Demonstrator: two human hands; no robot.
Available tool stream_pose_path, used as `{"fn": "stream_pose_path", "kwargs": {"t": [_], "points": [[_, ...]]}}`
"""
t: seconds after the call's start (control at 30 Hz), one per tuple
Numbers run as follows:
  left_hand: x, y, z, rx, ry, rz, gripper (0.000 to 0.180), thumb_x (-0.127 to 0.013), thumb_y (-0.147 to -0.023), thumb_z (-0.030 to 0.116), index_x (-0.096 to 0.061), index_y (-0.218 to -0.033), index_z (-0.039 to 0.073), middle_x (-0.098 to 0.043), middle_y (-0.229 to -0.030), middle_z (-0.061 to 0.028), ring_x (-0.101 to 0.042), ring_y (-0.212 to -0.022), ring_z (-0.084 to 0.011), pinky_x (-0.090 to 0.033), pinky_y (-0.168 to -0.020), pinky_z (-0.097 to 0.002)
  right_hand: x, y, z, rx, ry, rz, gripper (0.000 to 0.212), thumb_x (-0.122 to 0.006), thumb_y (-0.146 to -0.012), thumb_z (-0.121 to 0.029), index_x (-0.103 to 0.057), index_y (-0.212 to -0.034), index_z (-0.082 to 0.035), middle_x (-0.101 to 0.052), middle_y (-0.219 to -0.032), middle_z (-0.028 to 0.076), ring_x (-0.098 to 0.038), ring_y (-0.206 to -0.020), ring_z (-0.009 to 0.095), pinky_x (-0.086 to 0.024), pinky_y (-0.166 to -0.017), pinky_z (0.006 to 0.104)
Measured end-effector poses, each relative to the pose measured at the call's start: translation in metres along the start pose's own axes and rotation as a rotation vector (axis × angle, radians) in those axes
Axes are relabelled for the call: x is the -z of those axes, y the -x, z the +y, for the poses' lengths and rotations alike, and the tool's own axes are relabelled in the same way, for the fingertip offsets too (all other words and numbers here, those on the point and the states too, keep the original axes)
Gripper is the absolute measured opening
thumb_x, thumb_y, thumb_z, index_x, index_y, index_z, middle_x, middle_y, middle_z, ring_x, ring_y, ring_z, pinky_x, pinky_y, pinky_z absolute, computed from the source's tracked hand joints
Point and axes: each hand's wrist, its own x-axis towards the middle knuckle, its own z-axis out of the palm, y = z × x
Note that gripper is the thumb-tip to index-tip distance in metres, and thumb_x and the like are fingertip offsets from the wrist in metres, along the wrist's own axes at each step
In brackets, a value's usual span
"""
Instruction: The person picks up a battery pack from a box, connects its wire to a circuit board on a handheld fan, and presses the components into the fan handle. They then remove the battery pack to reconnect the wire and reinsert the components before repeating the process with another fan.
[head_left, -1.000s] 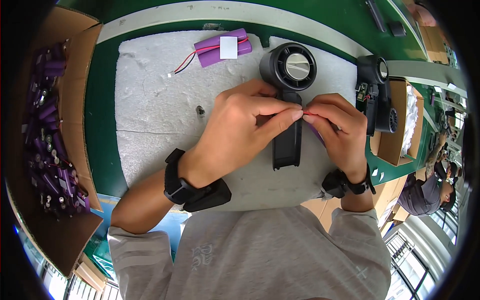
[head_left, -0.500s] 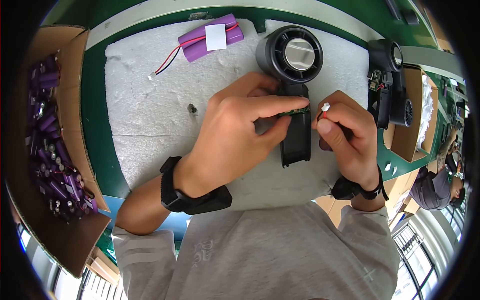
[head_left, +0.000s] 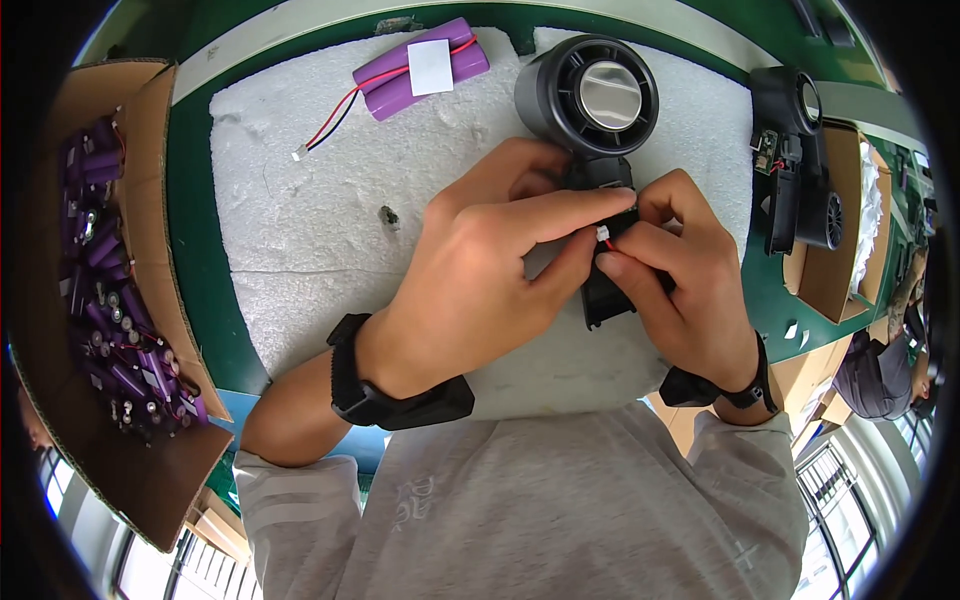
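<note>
Head view: the black handheld fan lies on the white foam pad, its round head by the far edge toward the far right corner, its open handle toward the near edge. The right hand's fingers pinch the red lead just behind a white connector, held over the handle. The left hand is bent around the fan's neck, index finger and thumb at the handle; whether they grasp anything cannot be told. A purple battery pack lies at the far edge, left of centre. Assessed risks: pressing the connector askew or reversed could bend its contacts; gripping by the lead could strain the wire joints; loose left-hand support could let the fan roll on its round head.
</note>
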Motion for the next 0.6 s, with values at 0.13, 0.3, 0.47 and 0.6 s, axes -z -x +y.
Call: {"fn": "stream_pose_path", "kwargs": {"t": [0.13,0.3,0.47,0.6], "points": [[0.0016,-0.0014,-0.0004,-0.022,-0.031,-0.028,0.043,-0.064,-0.072,-0.013,-0.072,-0.109,0.008,-0.063,-0.104,-0.0148,-0.068,-0.080,-0.0192,-0.053,-0.066,-0.0261,0.0000,-0.0021,0.0025,-0.021,0.039,-0.047,0.010,-0.074,-0.078,-0.012,-0.066,-0.078,-0.005,-0.046,-0.078,0.008,-0.050,-0.061,0.022,-0.041,-0.053,0.0344],[0.0013,-0.0030,0.0014,-0.046,-0.042,-0.040,0.042,-0.065,-0.073,-0.013,-0.072,-0.109,0.007,-0.063,-0.104,-0.0152,-0.067,-0.080,-0.0187,-0.053,-0.066,-0.0264,0.0000,-0.0044,0.0047,-0.064,0.036,-0.066,0.008,-0.074,-0.077,-0.012,-0.069,-0.080,-0.006,-0.047,-0.076,0.008,-0.050,-0.061,0.024,-0.040,-0.053,0.0357],[0.0018,-0.0039,-0.0006,-0.052,-0.066,-0.037,0.036,-0.070,-0.075,-0.008,-0.073,-0.107,0.008,-0.064,-0.098,-0.0139,-0.066,-0.079,-0.0174,-0.052,-0.065,-0.0252,0.0010,-0.0068,0.0038,-0.095,-0.012,-0.088,0.010,-0.073,-0.076,-0.007,-0.067,-0.082,-0.001,-0.047,-0.077,0.008,-0.047,-0.064,0.022,-0.038,-0.056,0.0325],[-0.0003,-0.0040,-0.0008,-0.017,-0.060,-0.010,0.030,-0.073,-0.078,-0.004,-0.074,-0.105,0.008,-0.065,-0.093,-0.0121,-0.065,-0.078,-0.0165,-0.050,-0.065,-0.0242,0.0015,-0.0049,0.0059,-0.091,-0.022,-0.097,0.014,-0.075,-0.073,-0.004,-0.067,-0.084,0.000,-0.047,-0.079,0.008,-0.047,-0.066,0.020,-0.038,-0.058,0.0302]]}}
